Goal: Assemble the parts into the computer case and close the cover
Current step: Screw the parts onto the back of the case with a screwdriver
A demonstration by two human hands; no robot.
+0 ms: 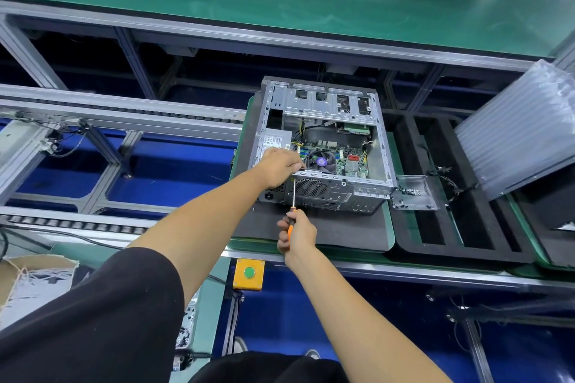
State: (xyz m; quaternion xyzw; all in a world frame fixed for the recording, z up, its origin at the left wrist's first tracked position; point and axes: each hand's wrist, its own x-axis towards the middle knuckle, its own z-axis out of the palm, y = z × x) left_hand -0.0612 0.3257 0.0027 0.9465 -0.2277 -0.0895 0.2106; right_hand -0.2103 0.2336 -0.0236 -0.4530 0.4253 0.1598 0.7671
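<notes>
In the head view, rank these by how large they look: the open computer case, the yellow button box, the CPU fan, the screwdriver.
Largest to smallest:
1. computer case
2. yellow button box, though it sits nearer the camera
3. CPU fan and screwdriver: too alike to rank; the fan is broad, the screwdriver long, thin and partly hidden.

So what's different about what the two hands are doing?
The left hand rests on the top edge of the open computer case, fingers curled over the rim, while the right hand is off the case, gripping the orange-handled screwdriver. The left hand is farther away and higher; the right is nearer the person. Both are bare and work at the case's rear panel.
</notes>
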